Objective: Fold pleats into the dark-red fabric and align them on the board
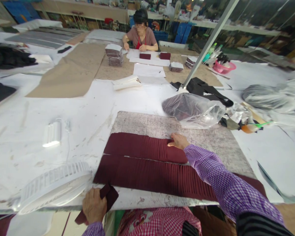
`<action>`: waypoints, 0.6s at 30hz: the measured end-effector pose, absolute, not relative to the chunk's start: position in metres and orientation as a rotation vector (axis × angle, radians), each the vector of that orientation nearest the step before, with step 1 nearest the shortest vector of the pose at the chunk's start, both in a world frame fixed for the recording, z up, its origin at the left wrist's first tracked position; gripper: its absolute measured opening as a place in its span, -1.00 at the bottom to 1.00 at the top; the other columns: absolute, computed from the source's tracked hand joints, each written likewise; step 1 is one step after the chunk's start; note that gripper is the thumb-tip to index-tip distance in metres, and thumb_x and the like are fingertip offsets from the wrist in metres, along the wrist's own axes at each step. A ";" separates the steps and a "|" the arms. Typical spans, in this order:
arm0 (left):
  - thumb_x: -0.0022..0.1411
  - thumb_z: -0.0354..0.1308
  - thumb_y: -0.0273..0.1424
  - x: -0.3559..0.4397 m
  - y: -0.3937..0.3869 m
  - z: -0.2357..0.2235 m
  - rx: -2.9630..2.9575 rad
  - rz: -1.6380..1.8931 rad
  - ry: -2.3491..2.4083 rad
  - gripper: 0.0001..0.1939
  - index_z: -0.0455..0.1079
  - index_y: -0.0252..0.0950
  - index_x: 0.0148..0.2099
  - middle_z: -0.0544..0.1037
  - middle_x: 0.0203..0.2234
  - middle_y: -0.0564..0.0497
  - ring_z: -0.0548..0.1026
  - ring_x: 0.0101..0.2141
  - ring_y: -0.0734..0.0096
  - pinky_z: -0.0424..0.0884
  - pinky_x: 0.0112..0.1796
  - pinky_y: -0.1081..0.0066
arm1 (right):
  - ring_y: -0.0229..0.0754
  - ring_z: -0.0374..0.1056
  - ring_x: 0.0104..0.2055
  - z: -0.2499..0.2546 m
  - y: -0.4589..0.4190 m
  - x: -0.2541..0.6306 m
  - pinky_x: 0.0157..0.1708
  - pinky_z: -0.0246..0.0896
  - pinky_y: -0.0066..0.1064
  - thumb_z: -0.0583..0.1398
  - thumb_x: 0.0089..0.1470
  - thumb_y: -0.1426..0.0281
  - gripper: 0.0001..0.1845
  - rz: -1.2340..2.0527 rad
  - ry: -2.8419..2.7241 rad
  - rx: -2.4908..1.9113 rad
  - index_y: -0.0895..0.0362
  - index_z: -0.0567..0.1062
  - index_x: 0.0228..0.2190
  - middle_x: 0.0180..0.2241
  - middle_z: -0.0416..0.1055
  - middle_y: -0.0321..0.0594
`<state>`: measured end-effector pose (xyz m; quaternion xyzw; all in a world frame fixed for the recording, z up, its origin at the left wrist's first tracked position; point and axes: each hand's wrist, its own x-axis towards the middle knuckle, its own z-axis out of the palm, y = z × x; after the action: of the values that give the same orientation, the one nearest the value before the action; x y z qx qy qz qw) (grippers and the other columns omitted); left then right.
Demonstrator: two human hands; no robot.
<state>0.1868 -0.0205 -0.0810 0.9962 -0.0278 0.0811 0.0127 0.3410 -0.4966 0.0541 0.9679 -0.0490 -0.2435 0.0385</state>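
Observation:
Two long rows of overlapping maroon fabric pieces lie on a grey speckled board: a far row [135, 146] and a near row [152, 175]. My right hand [179, 141] reaches across to the far row and touches its right part, thumb apart from the fingers. It appears to hold nothing. At the table's front edge, left of the near row, my left hand [94, 205] is closed around dark maroon fabric pieces [111, 196], which stick out on both sides of the fist. The palm side of that hand is hidden.
A white fan [56, 186] lies at the front left, with a white power block [51, 134] behind it. A clear plastic bag [194, 109] and a metal post [208, 46] stand beyond the board [147, 123]. A co-worker [142, 36] sits across the table.

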 end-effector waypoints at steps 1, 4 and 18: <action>0.19 -0.01 -0.43 0.187 -0.020 -0.081 3.103 0.255 -0.087 -0.93 0.20 -0.23 -0.37 0.27 -0.46 -0.01 0.27 -0.33 0.17 0.15 -0.31 0.27 | -0.06 0.35 -0.05 0.054 -0.497 0.337 -0.06 0.29 -0.09 0.16 0.17 0.12 -0.54 -0.717 -0.189 2.972 0.15 0.38 -0.01 -0.02 0.37 -0.09; 0.19 -0.01 -0.43 0.187 -0.020 -0.082 3.096 0.258 -0.088 -0.92 0.19 -0.23 -0.38 0.25 -0.46 0.01 0.27 -0.34 0.19 0.14 -0.31 0.28 | -0.06 0.37 -0.08 0.051 -0.498 0.329 -0.06 0.28 -0.08 0.14 0.17 0.08 -0.51 -0.674 -0.276 2.991 0.16 0.38 -0.01 -0.06 0.39 -0.09; 0.19 0.00 -0.44 0.187 -0.020 -0.081 3.108 0.248 -0.073 -0.93 0.18 -0.22 -0.36 0.26 -0.46 0.00 0.27 -0.32 0.17 0.14 -0.31 0.30 | -0.13 0.39 -0.14 0.035 -0.565 0.317 -0.13 0.33 -0.17 0.17 0.18 0.20 -0.65 -0.790 -0.240 3.205 0.17 0.42 -0.08 -0.11 0.42 -0.14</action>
<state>0.1870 -0.0203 -0.0811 0.9965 -0.0235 0.0795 0.0115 0.3166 -0.5655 0.0354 0.9649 -0.0723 -0.2380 -0.0840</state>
